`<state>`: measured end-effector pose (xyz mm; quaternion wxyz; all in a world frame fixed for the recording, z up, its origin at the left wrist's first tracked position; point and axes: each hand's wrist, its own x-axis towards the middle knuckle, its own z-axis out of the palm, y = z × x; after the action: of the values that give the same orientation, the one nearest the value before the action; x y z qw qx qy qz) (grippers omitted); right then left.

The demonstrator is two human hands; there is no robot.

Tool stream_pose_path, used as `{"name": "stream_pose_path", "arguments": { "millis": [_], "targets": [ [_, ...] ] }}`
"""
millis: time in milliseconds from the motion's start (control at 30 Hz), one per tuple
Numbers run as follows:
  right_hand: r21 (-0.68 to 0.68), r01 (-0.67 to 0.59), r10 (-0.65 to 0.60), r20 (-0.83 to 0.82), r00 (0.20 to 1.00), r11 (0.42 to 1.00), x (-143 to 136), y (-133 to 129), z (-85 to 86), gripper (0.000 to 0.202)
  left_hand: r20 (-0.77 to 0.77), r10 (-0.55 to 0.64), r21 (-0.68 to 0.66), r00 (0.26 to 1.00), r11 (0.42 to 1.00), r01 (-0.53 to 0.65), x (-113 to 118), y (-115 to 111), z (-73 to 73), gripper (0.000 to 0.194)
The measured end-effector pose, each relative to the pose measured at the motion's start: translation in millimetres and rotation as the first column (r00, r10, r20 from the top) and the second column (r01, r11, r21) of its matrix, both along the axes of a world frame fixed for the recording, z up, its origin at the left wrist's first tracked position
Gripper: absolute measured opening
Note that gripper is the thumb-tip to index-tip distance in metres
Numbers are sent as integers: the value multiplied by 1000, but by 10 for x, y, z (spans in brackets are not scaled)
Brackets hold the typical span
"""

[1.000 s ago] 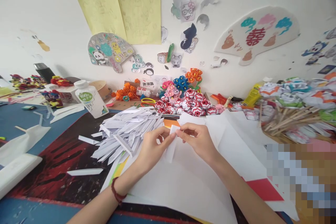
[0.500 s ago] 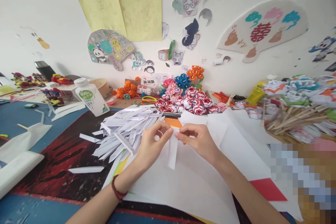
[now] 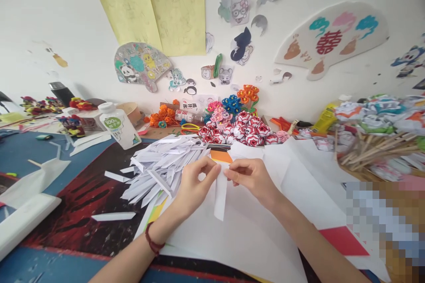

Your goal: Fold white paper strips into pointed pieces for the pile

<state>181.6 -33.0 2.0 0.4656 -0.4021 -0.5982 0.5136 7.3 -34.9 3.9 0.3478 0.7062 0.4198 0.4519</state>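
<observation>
A narrow white paper strip (image 3: pixel 221 199) hangs from my fingertips over large white sheets (image 3: pixel 252 234). My left hand (image 3: pixel 198 183) pinches its upper left edge between thumb and forefinger. On the other side, my right hand (image 3: pixel 250 181) is closed in a pinch at the strip's upper right edge. Just left of my left hand lies a heap of folded white paper strips (image 3: pixel 159 163). One loose folded strip (image 3: pixel 113 216) rests apart on the dark mat. Behind my fingers shows a piece of orange paper (image 3: pixel 221 155).
A white bottle (image 3: pixel 119 126) stands behind the heap. Red-and-white paper flowers (image 3: pixel 244 130) and orange flowers (image 3: pixel 162 116) line the wall. Wooden sticks (image 3: pixel 378 152) lie at the right, with red paper (image 3: pixel 345 241) nearer. A white block (image 3: pixel 29 221) sits at the left.
The view has shifted slightly. Both hands still pinch the strip's top, and its lower end sits a little lower in the picture.
</observation>
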Motion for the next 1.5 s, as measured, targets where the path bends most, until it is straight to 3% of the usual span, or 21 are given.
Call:
{"name": "stream_pose_path", "arguments": {
  "millis": [400, 733, 1133, 1500],
  "targets": [
    [-11, 43, -44, -88, 995, 999, -10, -25, -6, 19, -184, 79, 187, 980, 981, -44, 11, -65, 14, 26],
    [-2, 142, -140, -150, 979, 990, 4, -5, -21, 17, -194, 5, 134, 981, 991, 22, 22, -58, 28, 26],
    [-7, 365, -357, -229, 906, 931, 90, 71, -26, 17, -247, -121, 50, 961, 989, 137, 60, -67, 29, 26],
    [-53, 427, -421, -312, 852, 903, 149, 140, -84, 17, -262, -153, 13, 953, 987, 162, 69, -83, 76, 19]
  ]
}}
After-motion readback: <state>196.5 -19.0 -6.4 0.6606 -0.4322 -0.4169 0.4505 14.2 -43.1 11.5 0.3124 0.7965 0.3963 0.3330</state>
